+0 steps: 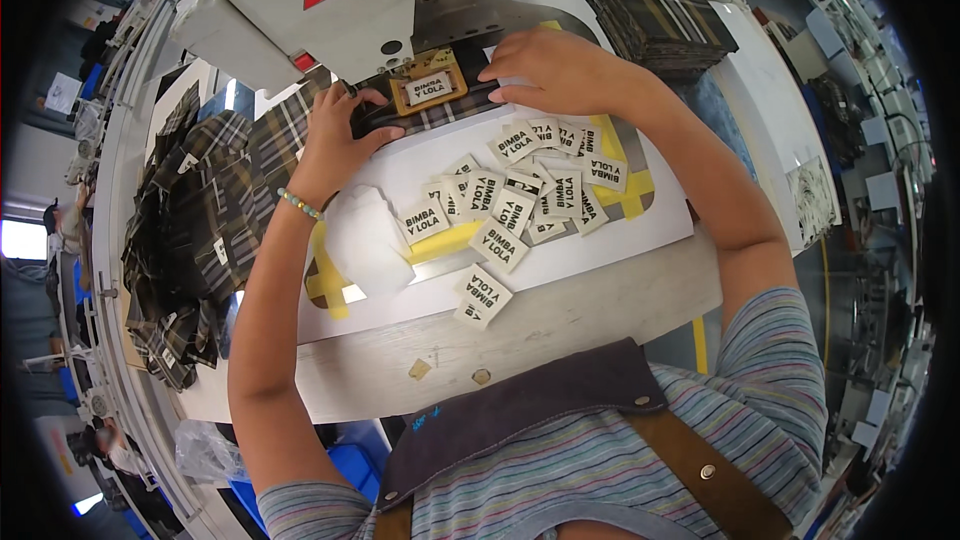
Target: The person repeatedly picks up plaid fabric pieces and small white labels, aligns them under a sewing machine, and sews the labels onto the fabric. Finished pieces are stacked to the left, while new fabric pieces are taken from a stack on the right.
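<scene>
A plaid fabric piece lies under the head of a sewing machine. On it sits a small wooden-coloured frame around a white printed label. My left hand rests on the fabric left of the frame, thumb and fingers apart. To the frame's right, my right hand lies on the fabric's dark edge with its thumb and forefinger apart; its other fingers are partly hidden. Closer to me, many loose white labels are spread in an overlapping heap on the white work surface.
A neat stack of plaid pieces stands at the back right. Crumpled plaid pieces hang in a heap at the left. Yellow tape marks the work surface. A wooden table edge runs in front of me.
</scene>
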Demonstrator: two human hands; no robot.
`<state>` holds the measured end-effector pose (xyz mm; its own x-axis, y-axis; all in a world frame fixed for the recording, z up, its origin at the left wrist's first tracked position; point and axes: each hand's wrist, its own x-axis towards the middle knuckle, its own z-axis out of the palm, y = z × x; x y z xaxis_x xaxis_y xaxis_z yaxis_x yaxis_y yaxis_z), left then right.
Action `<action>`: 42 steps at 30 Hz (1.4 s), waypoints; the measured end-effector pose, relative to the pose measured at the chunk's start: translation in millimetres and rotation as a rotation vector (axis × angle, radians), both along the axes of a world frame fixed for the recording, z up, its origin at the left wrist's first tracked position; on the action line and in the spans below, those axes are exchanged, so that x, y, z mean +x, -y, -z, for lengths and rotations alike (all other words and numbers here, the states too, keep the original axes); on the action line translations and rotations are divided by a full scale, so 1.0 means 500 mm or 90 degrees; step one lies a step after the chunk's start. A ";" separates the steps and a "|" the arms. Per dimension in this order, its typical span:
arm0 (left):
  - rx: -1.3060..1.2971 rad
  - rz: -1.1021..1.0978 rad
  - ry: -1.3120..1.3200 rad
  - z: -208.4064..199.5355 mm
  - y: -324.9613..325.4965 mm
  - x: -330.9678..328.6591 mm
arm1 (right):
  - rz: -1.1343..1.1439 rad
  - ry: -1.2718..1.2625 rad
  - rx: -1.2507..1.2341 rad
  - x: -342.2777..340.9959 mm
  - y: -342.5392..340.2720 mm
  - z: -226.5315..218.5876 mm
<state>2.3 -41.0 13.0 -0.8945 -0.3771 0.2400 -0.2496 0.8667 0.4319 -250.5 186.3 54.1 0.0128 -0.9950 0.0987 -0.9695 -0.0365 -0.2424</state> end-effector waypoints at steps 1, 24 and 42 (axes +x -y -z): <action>0.001 -0.012 0.004 0.005 0.000 -0.006 | 0.001 -0.011 -0.002 -0.002 -0.001 -0.001; -0.245 0.005 -0.090 -0.051 0.067 0.260 | -0.139 -0.020 -0.260 0.070 -0.015 0.033; -0.355 -0.067 -0.014 0.057 0.083 0.211 | -0.272 0.064 -0.172 0.166 -0.020 -0.005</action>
